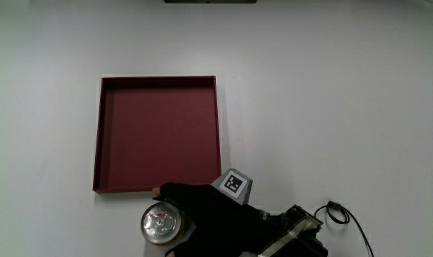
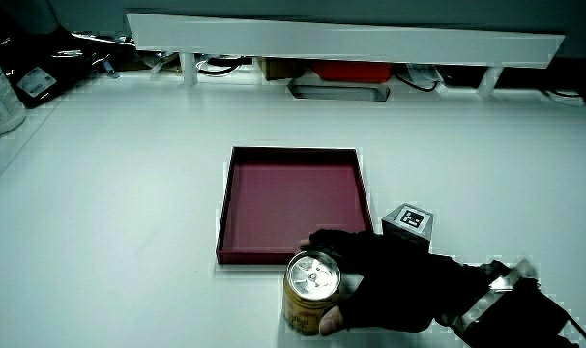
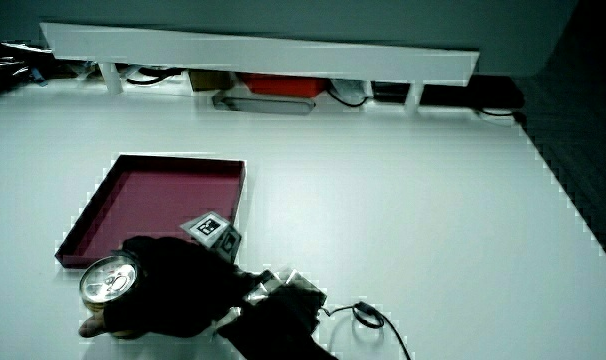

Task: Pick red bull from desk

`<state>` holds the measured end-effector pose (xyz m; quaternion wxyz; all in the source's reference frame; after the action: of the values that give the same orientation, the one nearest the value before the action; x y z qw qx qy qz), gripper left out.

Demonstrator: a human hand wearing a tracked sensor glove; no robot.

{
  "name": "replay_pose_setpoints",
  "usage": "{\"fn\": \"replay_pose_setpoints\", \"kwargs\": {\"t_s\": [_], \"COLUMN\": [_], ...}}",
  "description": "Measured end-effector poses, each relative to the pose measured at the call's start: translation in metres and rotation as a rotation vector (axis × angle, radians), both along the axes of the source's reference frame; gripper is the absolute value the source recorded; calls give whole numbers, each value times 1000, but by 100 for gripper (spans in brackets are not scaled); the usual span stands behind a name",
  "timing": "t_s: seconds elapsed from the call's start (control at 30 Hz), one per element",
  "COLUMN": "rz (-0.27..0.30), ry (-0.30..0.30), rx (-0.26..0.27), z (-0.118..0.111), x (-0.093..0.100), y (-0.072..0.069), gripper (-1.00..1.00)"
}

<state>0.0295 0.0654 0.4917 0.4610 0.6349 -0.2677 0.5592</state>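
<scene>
Standing upright on the white worktop [image 1: 331, 93], close to its near edge, a drink can [image 1: 161, 223] is seen with its silver lid and pull tab facing up. In a side view its wall [image 2: 303, 311] appears golden; no lettering can be read on it, so the brand cannot be confirmed. The can is grasped by the hand [image 1: 202, 218] in its black glove: the fingers [image 2: 336, 244] are curled around the can's farther side, and a bare thumb tip [image 2: 330, 326] is pressed against the side nearer the person. The same grip is shown in a side view [image 3: 163, 295], where the can [image 3: 108, 283] is enclosed by the glove. Whether the can's base is touching the worktop or raised off it cannot be told.

A small patterned cube [image 1: 234, 185] is carried on the back of the hand, its black and white marking turned upward; it is visible in both side views [image 2: 409, 220] [image 3: 211, 230]. The forearm [image 1: 295, 235] is extended toward the worktop's near edge, and a thin black cable [image 1: 349, 221] is laid on the worktop beside it.

A shallow dark red square tray [image 1: 102, 135] is set near the middle of the worktop, with nothing in it. The can is located just outside the tray's near edge, close to the near corner over which the cube is held.

A low white partition [image 2: 351, 41] is set along the worktop's far edge.
</scene>
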Motion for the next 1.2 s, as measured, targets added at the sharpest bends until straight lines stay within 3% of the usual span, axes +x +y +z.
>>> {"fn": "replay_pose_setpoints", "kwargs": {"t_s": [0.3,0.37,0.4,0.5,0.57,0.63,0.67,0.77,0.8,0.83,0.87,0.9,0.97,1.03,1.1,1.13,1.2], "rz": [60,62,65,46,70,86,86,111,100,116,114,121,133,155,175,174,193], "ry": [13,17,7,47,17,5,28,-2,40,-5,10,-15,-46,-88,-119,-91,-103], "rx": [12,32,17,32,19,43,55,88,80,92,96,111,49,25,32,82,85], "z": [-2,0,0,1,3,1,0,0,-1,-1,-2,-2,-6,-11,-18,-24,-33], "x": [1,2,2,1,1,1,2,2,3,2,3,3,3,6,9,11,14], "y": [-1,-1,-1,0,2,2,2,3,3,3,3,3,2,-1,-6,-10,-16], "gripper": [57,63,66,74,80,86,89,97,100,100,100,100,100,100,100,100,100]}}
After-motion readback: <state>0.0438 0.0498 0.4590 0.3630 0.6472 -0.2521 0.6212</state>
